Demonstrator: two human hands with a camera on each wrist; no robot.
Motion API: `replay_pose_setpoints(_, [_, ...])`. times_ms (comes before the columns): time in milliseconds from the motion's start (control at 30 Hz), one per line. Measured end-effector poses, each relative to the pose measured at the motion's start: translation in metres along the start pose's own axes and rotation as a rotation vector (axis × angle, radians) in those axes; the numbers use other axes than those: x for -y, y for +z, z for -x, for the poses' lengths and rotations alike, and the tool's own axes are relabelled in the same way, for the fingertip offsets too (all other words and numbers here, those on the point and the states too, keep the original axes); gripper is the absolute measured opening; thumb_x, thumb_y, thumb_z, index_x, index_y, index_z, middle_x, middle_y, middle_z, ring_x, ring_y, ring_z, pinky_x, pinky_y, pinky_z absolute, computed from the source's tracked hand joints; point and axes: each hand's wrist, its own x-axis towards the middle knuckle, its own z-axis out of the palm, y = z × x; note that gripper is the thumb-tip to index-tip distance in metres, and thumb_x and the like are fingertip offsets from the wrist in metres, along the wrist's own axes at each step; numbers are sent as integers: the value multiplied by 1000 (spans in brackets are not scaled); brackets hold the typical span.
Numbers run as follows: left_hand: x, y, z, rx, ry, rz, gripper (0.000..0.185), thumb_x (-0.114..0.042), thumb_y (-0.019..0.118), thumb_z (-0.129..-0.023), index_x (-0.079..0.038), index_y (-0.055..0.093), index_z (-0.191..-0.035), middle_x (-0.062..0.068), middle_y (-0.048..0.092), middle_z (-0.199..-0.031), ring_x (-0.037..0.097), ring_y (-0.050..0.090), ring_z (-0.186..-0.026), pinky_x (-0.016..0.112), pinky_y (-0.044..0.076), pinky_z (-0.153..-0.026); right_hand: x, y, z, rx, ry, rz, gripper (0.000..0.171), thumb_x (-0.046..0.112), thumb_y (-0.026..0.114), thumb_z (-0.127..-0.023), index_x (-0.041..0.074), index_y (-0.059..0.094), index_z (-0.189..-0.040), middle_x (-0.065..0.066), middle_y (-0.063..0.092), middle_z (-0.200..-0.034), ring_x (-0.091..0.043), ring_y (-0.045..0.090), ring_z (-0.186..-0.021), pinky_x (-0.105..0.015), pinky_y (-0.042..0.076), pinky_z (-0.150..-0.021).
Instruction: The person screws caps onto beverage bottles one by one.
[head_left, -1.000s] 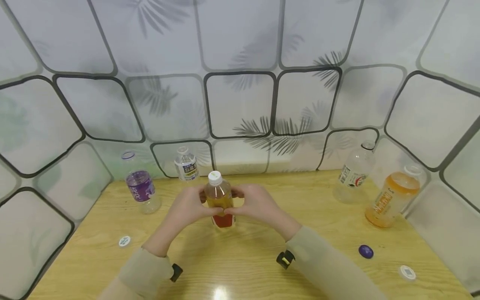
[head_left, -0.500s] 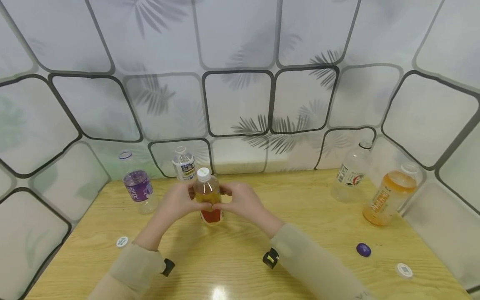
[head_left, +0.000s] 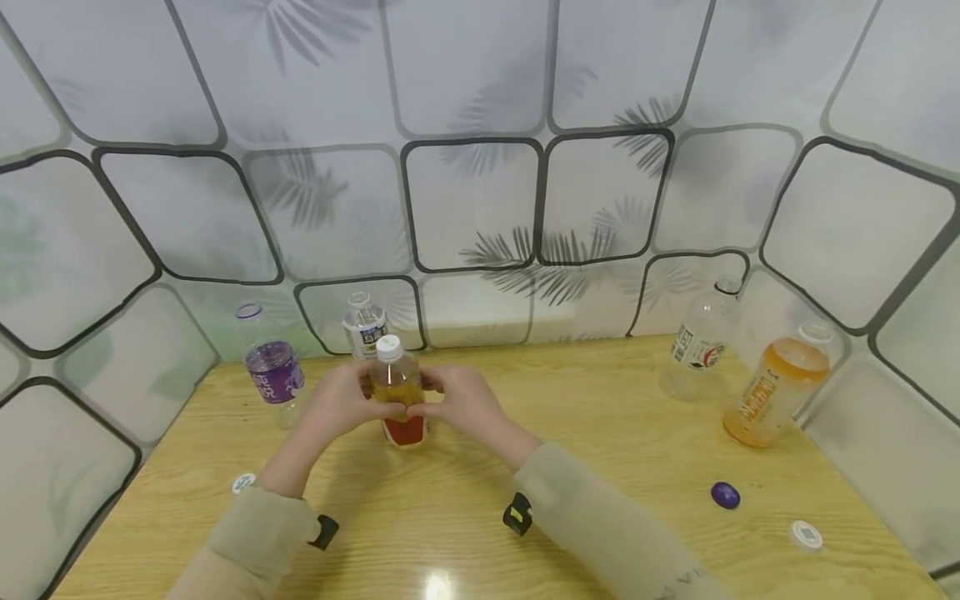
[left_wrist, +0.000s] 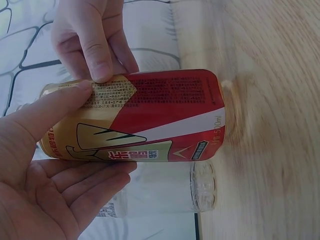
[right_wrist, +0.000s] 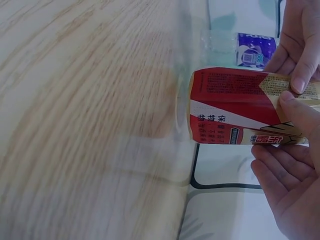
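A capped drink bottle (head_left: 405, 429) with a red and gold label stands upright between my hands, left of the middle in the head view. My left hand (head_left: 339, 402) holds its left side and my right hand (head_left: 467, 403) its right side, thumbs meeting at the front. In the left wrist view the label (left_wrist: 172, 112) shows red, white and gold, with a thumb pressed on it. The same label (right_wrist: 227, 102) fills the middle of the right wrist view. The white cap (head_left: 389, 347) is on the bottle. Whether its base touches the table, I cannot tell.
Behind it stands a clear bottle (head_left: 367, 329); a purple-labelled bottle (head_left: 274, 371) is at left. To the right are another clear bottle (head_left: 699, 346) and an orange one (head_left: 772, 392). Loose caps, white (head_left: 243, 482), purple (head_left: 725, 495) and white (head_left: 806, 535), lie on the wooden table (head_left: 600, 433).
Both hands have moved left with the held bottle, which now stands more in front of the small clear bottle. The head view has shifted slightly. The grip looks the same.
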Motion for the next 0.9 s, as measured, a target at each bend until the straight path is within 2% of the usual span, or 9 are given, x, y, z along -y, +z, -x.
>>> replay_pose_setpoints(333, [10, 2, -3, -10, 9, -14, 60, -27, 95, -80, 5, 70, -124, 24, 78, -112, 34, 75, -97, 49, 63, -85, 0, 8, -4, 1, 24, -15, 47, 25, 88, -89, 11, 73, -131, -7, 80, -123, -24, 77, -113, -38, 61, -102])
replay_pose_setpoints(567, [14, 4, -5, 8, -3, -5, 59, -28, 93, -82, 5, 70, -125, 25, 77, -114, 36, 75, -100, 51, 63, -88, 1, 9, -4, 0, 68, -55, 45, 23, 87, -90, 10, 73, -131, -9, 79, -124, -26, 77, -115, -41, 61, -103])
replay_pose_setpoints(900, [16, 2, -5, 38, -10, 16, 59, -26, 92, -84, 7, 68, -128, 26, 76, -116, 37, 75, -102, 51, 62, -89, 3, 10, -5, 9, 79, -55, 46, 24, 87, -90, 11, 73, -132, -8, 79, -124, -26, 76, -115, -41, 61, -102])
